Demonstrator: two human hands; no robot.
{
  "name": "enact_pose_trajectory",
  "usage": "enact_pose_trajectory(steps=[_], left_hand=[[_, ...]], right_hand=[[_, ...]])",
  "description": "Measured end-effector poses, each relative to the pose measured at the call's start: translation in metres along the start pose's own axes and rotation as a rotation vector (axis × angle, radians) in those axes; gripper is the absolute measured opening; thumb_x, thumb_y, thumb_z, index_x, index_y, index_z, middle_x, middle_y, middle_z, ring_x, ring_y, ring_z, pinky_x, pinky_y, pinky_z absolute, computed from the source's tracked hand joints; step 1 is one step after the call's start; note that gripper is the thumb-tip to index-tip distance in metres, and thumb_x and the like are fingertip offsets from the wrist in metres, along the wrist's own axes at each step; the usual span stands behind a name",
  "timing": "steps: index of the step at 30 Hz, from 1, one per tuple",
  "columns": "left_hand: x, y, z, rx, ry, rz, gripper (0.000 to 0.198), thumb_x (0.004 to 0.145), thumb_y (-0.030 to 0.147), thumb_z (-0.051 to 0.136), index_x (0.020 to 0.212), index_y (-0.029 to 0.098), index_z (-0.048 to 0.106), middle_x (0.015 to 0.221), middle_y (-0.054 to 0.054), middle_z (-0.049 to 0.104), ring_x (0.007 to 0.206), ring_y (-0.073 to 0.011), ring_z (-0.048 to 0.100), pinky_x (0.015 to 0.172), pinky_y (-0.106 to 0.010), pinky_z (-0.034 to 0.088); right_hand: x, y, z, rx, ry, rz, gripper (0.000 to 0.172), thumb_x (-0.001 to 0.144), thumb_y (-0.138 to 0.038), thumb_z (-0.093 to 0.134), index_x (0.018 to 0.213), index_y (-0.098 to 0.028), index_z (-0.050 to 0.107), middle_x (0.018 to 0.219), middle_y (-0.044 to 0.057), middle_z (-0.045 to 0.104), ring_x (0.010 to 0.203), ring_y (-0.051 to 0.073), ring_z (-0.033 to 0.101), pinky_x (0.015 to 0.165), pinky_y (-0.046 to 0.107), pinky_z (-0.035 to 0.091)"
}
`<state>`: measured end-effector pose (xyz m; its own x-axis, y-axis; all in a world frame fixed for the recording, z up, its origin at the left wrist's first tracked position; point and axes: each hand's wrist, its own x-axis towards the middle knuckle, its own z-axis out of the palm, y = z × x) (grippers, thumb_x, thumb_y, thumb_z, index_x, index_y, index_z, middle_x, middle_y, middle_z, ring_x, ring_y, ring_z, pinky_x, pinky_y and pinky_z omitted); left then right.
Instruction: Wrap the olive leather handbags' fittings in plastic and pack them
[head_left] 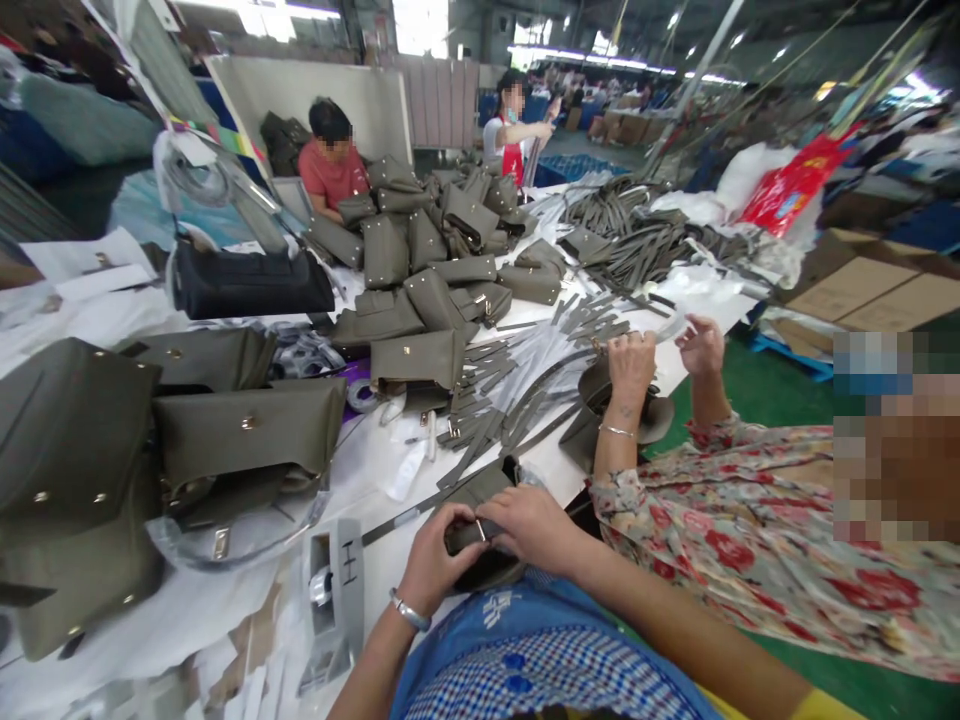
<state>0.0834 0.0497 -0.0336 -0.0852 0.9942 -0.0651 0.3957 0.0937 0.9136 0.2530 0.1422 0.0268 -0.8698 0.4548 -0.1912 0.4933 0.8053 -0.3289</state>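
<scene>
Close to my body, an olive-grey handbag (491, 575) lies between my two hands at the table edge. My left hand (435, 565), with a silver bangle on its wrist, curls its fingers and thumb round the bag's near part. From the other side my right hand (536, 525) grips the same part, fingers closed. Between the fingertips shows a small shiny metal fitting (481, 530); its details are too small to make out. A strap (405, 517) of the same colour runs out to the left of the bag.
At right, a co-worker in a floral top handles another bag (581, 430). A grey tape dispenser (334, 600) stands left of my hands. Olive-grey bags (247, 430) crowd the left, with a bag pile (431, 230) and strips (630, 230) beyond. Two people are farther back.
</scene>
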Motion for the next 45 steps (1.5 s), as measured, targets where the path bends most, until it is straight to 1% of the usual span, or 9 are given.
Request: enact_pose_trajectory(steps=[7, 16, 20, 25, 30, 33, 36, 38, 45], left_hand=[[-0.007, -0.005, 0.000, 0.163, 0.007, 0.016, 0.022, 0.074, 0.027, 0.064, 0.095, 0.025, 0.061, 0.092, 0.000, 0.069, 0.083, -0.0198, 0.063, 0.074, -0.032, 0.049], [-0.025, -0.028, -0.017, 0.154, 0.151, -0.027, 0.022, 0.073, 0.026, 0.064, 0.094, 0.022, 0.062, 0.097, -0.003, 0.069, 0.091, -0.0195, 0.064, 0.085, -0.033, 0.050], [-0.028, -0.030, -0.017, 0.137, 0.163, -0.023, 0.024, 0.076, 0.027, 0.063, 0.100, 0.023, 0.063, 0.102, -0.003, 0.069, 0.096, -0.0194, 0.063, 0.089, -0.033, 0.049], [-0.025, -0.030, -0.012, 0.174, 0.134, 0.023, 0.023, 0.077, 0.027, 0.064, 0.100, 0.025, 0.064, 0.099, -0.003, 0.070, 0.091, -0.0192, 0.064, 0.085, -0.033, 0.050], [-0.026, -0.033, -0.010, 0.135, 0.132, 0.021, 0.025, 0.077, 0.029, 0.067, 0.101, 0.024, 0.064, 0.096, -0.003, 0.069, 0.085, -0.0174, 0.063, 0.080, -0.030, 0.051], [-0.029, -0.037, -0.010, 0.060, 0.128, 0.013, 0.026, 0.076, 0.032, 0.069, 0.101, 0.024, 0.065, 0.097, -0.003, 0.069, 0.079, -0.0156, 0.063, 0.076, -0.028, 0.051], [-0.029, -0.041, -0.009, 0.000, 0.142, 0.011, 0.026, 0.077, 0.032, 0.069, 0.101, 0.024, 0.066, 0.098, -0.003, 0.070, 0.080, -0.0154, 0.063, 0.076, -0.028, 0.052], [-0.029, -0.043, -0.008, -0.013, 0.161, 0.009, 0.026, 0.076, 0.031, 0.069, 0.101, 0.024, 0.067, 0.099, -0.003, 0.070, 0.084, -0.0164, 0.064, 0.079, -0.028, 0.052], [-0.024, -0.043, 0.000, -0.137, 0.208, -0.023, 0.042, 0.074, 0.027, 0.071, 0.113, 0.022, 0.059, 0.104, -0.004, 0.071, 0.097, -0.0183, 0.066, 0.093, -0.033, 0.050]], right_hand=[[-0.003, 0.010, 0.007, 0.278, 0.086, -0.012, 0.023, 0.082, -0.025, 0.062, 0.105, -0.023, 0.063, 0.095, 0.003, 0.069, 0.090, 0.018, 0.062, 0.077, 0.026, 0.043], [0.000, 0.022, 0.023, 0.566, 0.183, 0.145, 0.033, 0.080, -0.038, 0.064, 0.109, -0.021, 0.064, 0.106, 0.007, 0.069, 0.094, 0.022, 0.063, 0.083, 0.033, 0.045], [0.004, 0.017, 0.021, 0.379, 0.135, 0.133, 0.034, 0.081, -0.031, 0.060, 0.113, -0.020, 0.062, 0.108, 0.009, 0.067, 0.098, 0.024, 0.060, 0.087, 0.039, 0.043], [0.010, 0.002, 0.006, 0.076, 0.096, -0.047, 0.035, 0.080, -0.020, 0.058, 0.115, -0.021, 0.061, 0.110, 0.009, 0.066, 0.108, 0.025, 0.054, 0.107, 0.050, 0.022], [0.014, 0.008, 0.012, 0.239, 0.087, 0.028, 0.020, 0.080, -0.026, 0.063, 0.100, -0.020, 0.065, 0.094, 0.007, 0.066, 0.096, 0.023, 0.057, 0.093, 0.042, 0.038], [0.015, 0.013, 0.019, 0.662, 0.143, 0.116, 0.020, 0.077, -0.028, 0.067, 0.095, -0.020, 0.060, 0.094, 0.004, 0.064, 0.091, 0.020, 0.058, 0.084, 0.034, 0.044], [0.016, 0.014, 0.024, 1.138, 0.080, 0.146, 0.026, 0.075, -0.032, 0.069, 0.094, -0.019, 0.055, 0.089, 0.002, 0.064, 0.082, 0.016, 0.060, 0.078, 0.029, 0.045], [0.017, 0.015, 0.026, 1.293, 0.035, 0.157, 0.028, 0.075, -0.034, 0.069, 0.095, -0.018, 0.058, 0.088, 0.001, 0.065, 0.079, 0.014, 0.060, 0.075, 0.026, 0.045], [0.021, 0.014, 0.035, 0.965, 0.014, 0.195, 0.031, 0.085, -0.043, 0.054, 0.079, -0.015, 0.067, 0.070, 0.000, 0.063, 0.065, 0.013, 0.055, 0.062, 0.023, 0.040]])
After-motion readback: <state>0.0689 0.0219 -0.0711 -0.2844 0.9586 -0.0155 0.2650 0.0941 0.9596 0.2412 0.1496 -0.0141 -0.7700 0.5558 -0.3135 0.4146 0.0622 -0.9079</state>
